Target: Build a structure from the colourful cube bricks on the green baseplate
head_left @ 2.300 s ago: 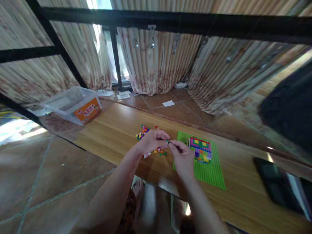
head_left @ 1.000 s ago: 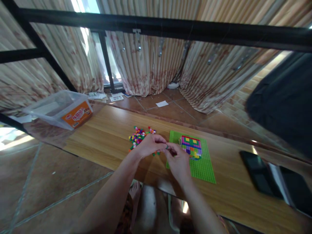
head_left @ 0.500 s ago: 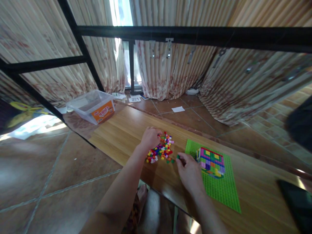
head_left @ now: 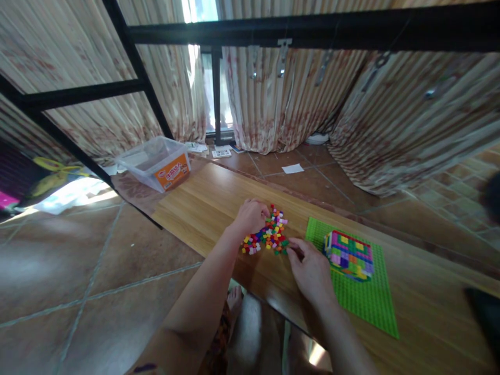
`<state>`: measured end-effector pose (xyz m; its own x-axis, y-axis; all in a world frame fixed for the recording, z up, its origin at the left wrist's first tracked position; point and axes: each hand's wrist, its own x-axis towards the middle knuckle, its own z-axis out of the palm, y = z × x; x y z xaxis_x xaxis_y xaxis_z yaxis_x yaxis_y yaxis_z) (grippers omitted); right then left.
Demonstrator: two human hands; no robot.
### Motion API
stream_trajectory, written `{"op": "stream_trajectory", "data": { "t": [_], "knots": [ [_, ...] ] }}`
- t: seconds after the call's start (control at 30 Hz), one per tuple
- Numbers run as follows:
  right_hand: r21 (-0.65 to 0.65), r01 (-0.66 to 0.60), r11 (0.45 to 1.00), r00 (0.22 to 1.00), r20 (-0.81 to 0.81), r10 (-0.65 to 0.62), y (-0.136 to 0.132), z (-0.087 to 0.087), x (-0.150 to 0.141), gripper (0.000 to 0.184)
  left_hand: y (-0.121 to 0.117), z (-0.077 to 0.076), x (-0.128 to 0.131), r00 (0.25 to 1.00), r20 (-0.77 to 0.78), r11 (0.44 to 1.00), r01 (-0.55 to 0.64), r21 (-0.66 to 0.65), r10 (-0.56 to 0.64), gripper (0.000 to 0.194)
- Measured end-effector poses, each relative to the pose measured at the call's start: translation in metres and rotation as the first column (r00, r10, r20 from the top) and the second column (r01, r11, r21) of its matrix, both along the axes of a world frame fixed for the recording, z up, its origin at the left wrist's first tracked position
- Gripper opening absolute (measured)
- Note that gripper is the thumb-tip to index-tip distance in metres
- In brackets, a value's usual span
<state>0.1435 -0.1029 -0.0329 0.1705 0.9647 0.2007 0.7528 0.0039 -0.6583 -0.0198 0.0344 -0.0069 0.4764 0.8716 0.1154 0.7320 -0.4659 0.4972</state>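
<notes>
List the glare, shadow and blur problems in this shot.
Head view: the window is blown out; pale sheen on the far left of the tabletop, darker shading just below the loose bricks; the bricks look soft, without fine detail; the black object at the right edge is blurred.

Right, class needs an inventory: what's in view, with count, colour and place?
Loose bricks: many, mixed colours, on table
Baseplate: one, green, table's right
Brick build: one, multicoloured, on baseplate
Table: one, brown, centre
Box: one, clear, orange label, left
Papers: several, mostly white, floor behind
Curtains: several, striped beige, background
Frame: one, black, across top
Dark object: one, black, right edge
Floor: one, brown tiles, around
Left hand: one, bare, left of bricks
Right hand: one, bare, right of bricks
Foot: one, bare, below
</notes>
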Motion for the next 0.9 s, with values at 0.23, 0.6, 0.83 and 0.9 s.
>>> {"op": "stream_trajectory", "data": {
  "t": [0.23,0.6,0.83,0.9],
  "knots": [
    [0.027,-0.011,1.0,1.0,0.005,0.011,0.0,-0.001,0.004,0.029,0.005,0.017,-0.048,0.981,0.156,0.977,-0.083,-0.198,0.115,0.027],
    [0.035,-0.03,0.999,0.999,0.029,0.029,0.0,-0.001,0.002,0.031,-0.02,0.028,-0.069,0.997,-0.029,0.925,0.062,-0.374,-0.078,0.011],
    [0.03,-0.039,0.999,0.999,0.02,0.038,0.0,-0.001,0.004,0.029,-0.033,0.027,-0.056,0.989,-0.127,0.963,0.041,-0.266,-0.077,0.01],
    [0.034,-0.043,0.998,0.999,0.021,0.043,0.0,-0.001,0.004,0.028,-0.034,0.028,-0.056,0.986,-0.15,0.968,0.035,-0.249,-0.074,0.011]
  ]
}}
